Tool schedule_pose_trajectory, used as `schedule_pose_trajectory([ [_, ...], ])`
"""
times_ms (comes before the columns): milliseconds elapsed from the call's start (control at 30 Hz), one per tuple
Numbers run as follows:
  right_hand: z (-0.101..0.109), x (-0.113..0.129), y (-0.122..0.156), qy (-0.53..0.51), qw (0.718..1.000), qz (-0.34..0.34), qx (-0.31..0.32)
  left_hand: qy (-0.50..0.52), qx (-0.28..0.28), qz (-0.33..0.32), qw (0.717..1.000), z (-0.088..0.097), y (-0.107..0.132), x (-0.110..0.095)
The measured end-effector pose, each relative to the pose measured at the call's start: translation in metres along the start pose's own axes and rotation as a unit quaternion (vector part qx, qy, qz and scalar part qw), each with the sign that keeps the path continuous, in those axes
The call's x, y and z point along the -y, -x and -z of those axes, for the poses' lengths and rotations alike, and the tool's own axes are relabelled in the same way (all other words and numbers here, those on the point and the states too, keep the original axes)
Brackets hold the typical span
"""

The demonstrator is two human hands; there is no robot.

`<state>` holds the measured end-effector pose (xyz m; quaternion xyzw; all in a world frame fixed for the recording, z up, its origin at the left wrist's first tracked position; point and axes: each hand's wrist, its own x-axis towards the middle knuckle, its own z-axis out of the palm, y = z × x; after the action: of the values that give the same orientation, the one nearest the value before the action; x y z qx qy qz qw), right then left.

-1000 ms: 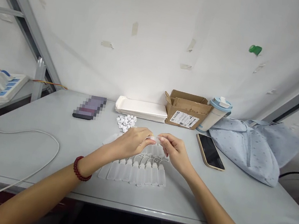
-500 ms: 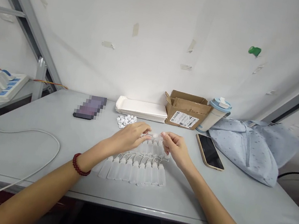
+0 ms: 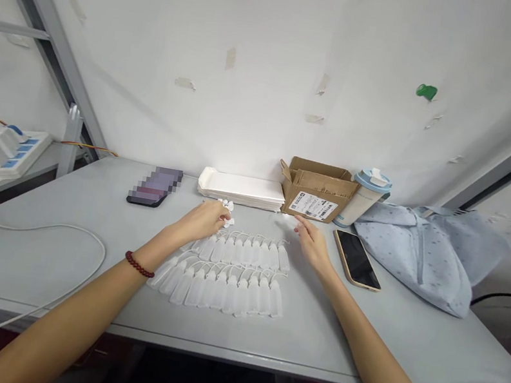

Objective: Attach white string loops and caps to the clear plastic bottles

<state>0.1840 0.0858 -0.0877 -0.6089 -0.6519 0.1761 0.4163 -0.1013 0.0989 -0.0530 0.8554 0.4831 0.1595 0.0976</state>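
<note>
Two rows of small translucent plastic bottles lie on the grey table (image 3: 29,258), a back row (image 3: 245,252) and a front row (image 3: 220,287). My left hand (image 3: 204,219), with a red bead bracelet on the wrist, reaches past the back row to a small pile of white caps (image 3: 226,205). Its fingers are curled, pinching a cap at the fingertips. My right hand (image 3: 313,243) stretches toward the cardboard box (image 3: 317,192). Its fingers are drawn together around a small pale blurred thing that I cannot make out.
A stack of white trays (image 3: 241,188) sits at the back, beside a dark phone (image 3: 155,186). A lidded cup (image 3: 363,196), another phone (image 3: 356,259) and a light blue cloth bag (image 3: 426,253) lie on the right. A white cable (image 3: 57,230) and a power strip (image 3: 2,152) are on the left.
My hands, which held one small bottle together over the rows, have separated. The left went back to the caps and the right went back-right toward the box. Both bottle rows now show.
</note>
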Motion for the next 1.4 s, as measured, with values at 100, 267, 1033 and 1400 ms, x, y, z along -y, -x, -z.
schedule_pose_trajectory([
  [100,-0.002,-0.003,-0.001,0.055,0.998,0.017,0.018,-0.015,0.013,0.000,1.000,-0.002,0.001,-0.002],
  [267,-0.003,-0.005,-0.002,0.070,0.997,0.008,0.032,-0.039,0.023,0.002,0.999,-0.003,0.000,-0.004],
  [1033,-0.004,0.000,-0.004,0.053,0.998,0.020,0.013,-0.053,0.026,-0.005,0.998,-0.001,0.001,-0.007],
  [1400,0.037,0.050,0.018,0.154,0.961,-0.024,0.227,0.022,-0.069,-0.048,0.996,0.003,0.004,-0.017],
])
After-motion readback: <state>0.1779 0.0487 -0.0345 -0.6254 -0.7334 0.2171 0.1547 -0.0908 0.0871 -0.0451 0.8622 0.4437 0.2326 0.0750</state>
